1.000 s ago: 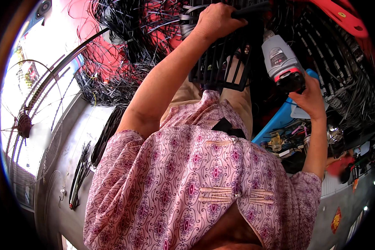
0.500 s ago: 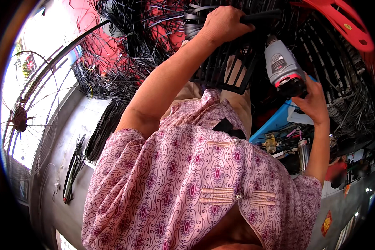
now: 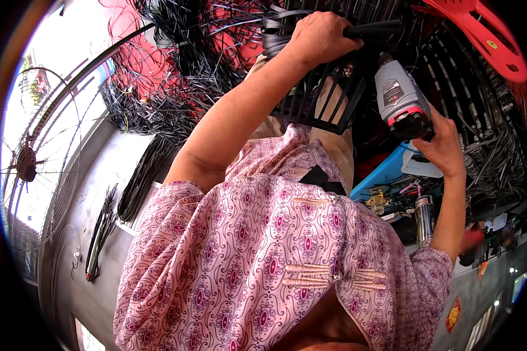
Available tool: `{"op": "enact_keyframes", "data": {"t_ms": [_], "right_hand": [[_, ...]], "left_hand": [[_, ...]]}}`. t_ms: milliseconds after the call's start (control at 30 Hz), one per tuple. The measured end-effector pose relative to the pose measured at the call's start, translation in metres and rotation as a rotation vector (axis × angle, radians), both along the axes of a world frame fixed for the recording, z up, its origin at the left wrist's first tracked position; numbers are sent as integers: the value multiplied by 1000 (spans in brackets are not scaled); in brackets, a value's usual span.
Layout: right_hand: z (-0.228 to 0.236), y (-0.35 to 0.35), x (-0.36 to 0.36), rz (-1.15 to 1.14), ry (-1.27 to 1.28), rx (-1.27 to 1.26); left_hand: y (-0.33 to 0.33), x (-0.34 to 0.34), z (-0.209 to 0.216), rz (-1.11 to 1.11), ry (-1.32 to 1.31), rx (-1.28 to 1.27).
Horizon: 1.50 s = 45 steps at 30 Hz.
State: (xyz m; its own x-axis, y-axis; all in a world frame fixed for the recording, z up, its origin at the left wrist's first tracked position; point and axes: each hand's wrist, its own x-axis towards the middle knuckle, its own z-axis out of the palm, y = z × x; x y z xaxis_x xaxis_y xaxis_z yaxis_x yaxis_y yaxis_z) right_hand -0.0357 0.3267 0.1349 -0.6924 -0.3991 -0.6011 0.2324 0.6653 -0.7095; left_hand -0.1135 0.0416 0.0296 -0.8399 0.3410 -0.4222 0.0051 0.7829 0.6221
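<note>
My left hand [image 3: 322,40] is closed around thick black strips [image 3: 375,28] at the upper side of a black basket [image 3: 328,111]. The basket has an open lattice of plastic strips and sits by my knees, partly hidden behind my forearm. On the right, my right hand [image 3: 442,143] grips a grey cordless drill [image 3: 397,93] with a red band and a black rear end. Its narrow front end points away from me, beside the basket. I cannot tell whether the tip touches the basket.
Loose black strips [image 3: 158,99] lie tangled at the far left, with bundled strips [image 3: 146,178] nearer. A red plastic stool [image 3: 489,41] stands far right. By my right forearm are a blue tray [image 3: 377,178], a metal cylinder [image 3: 424,219] and small tools. A wire wheel [image 3: 28,164] is at left.
My hands, the drill and the basket sit slightly lower and further right in the picture, as the view shifts a little. Both grips stay the same.
</note>
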Motion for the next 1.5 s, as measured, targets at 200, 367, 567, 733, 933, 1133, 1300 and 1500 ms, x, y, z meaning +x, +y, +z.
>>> {"op": "enact_keyframes", "data": {"t_ms": [200,367,567,733,933,1133,1300,1500], "right_hand": [[3,-5,-6,135,224,76],[1,-8,-6,145,192,149],[1,-13,6,93,231,169],[0,-14,57,-226,190,34],[4,-9,146,-677,-195,148],[-2,-14,216,-1028,-327,123],[-8,-16,252,-1223,-339,86],[-2,-17,262,-1271,-277,109]], "left_hand": [[-1,-1,0,-9,43,2],[-3,-1,0,-1,29,-1],[-2,-1,1,25,24,32],[-5,-1,-2,-19,56,61],[-5,-3,13,-25,18,265],[-16,-11,-9,-66,-334,704],[-22,-22,-11,-206,-416,739],[-19,-24,-7,-357,-359,568]]}}
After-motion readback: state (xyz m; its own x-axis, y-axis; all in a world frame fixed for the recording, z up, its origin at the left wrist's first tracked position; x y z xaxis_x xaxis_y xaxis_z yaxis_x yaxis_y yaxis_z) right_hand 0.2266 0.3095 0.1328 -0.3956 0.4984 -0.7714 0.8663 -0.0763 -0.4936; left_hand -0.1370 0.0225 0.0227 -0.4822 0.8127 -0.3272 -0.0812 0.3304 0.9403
